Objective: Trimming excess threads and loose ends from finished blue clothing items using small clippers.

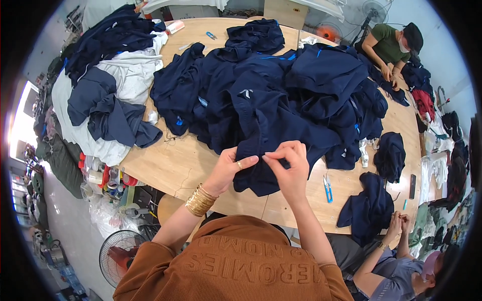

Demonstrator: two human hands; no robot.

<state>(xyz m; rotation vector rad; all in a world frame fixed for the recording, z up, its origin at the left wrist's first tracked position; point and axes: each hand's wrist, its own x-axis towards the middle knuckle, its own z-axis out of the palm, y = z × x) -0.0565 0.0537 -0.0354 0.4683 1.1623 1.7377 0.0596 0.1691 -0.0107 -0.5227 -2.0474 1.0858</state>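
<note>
We have both forearms reaching up from the bottom edge, bare from the elbow, drawing toward each other as they rise. Our left hand (pixel 228 168) sits with its wrist bent, gold bangles stacked just below it and a ring on one finger, thumb pressed against the forefinger in a pinch. Our right hand (pixel 288 165) is just beside the left hand, fingers curled, its fingertips (pixel 266 157) pinched and nearly meeting the left thumb.

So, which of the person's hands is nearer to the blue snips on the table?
Right. The right hand pinches the navy garment just left of and above the blue snips; the left hand grips the same garment farther left, beyond the right hand.
</note>
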